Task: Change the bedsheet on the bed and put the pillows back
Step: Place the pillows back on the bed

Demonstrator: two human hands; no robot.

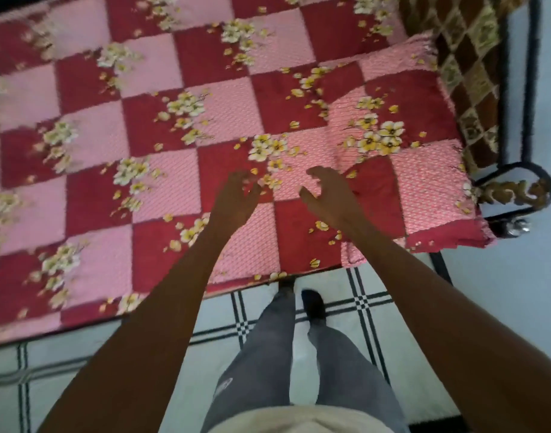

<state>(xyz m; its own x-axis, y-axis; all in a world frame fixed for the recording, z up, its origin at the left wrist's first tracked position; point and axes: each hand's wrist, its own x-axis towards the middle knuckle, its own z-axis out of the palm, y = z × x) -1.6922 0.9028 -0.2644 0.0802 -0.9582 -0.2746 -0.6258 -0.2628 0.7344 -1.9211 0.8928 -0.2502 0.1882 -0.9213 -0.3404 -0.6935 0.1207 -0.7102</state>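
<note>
A red and pink checked bedsheet [162, 126] with yellow-white flowers covers the bed. At the bed's right end lies a pillow [424, 170] in the same checked cloth. My left hand [236, 195] hovers over the sheet near the front edge, fingers loosely curled, holding nothing. My right hand [327, 195] is beside it, close to the pillow's left edge, fingers also loosely curled and empty. Both arms reach forward from the bottom of the view.
A black metal bed frame [531, 89] with gold ornament runs along the right end. A brown patterned cloth [467, 67] hangs between pillow and frame. I stand on a white tiled floor [361, 307] with black lines, legs against the bed's front edge.
</note>
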